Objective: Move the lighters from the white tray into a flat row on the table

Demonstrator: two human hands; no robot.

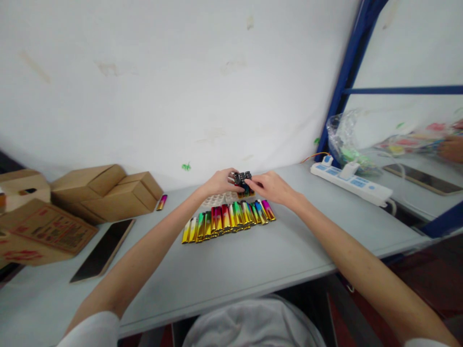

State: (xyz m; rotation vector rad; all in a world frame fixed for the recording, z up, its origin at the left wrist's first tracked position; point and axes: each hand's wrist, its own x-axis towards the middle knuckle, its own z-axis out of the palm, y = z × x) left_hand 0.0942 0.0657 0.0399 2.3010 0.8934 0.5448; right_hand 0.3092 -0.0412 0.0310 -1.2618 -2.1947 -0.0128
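Observation:
Near the wall, my left hand is closed around the side of a cluster of lighters with black and metal tops. The fingers of my right hand pinch at the right side of the same cluster. Partly hidden under my left hand is a white tray with a row of round hollows. Just in front lies a row of shiny lighters, side by side, with gold ends shading to red, green, blue and purple. Their far ends are partly covered by my hands and the tray.
Cardboard boxes stand at the left, with a single lighter beside them. A dark phone lies in front of the boxes. At the right are a white power strip, a blue frame post, and another person's hand beyond it.

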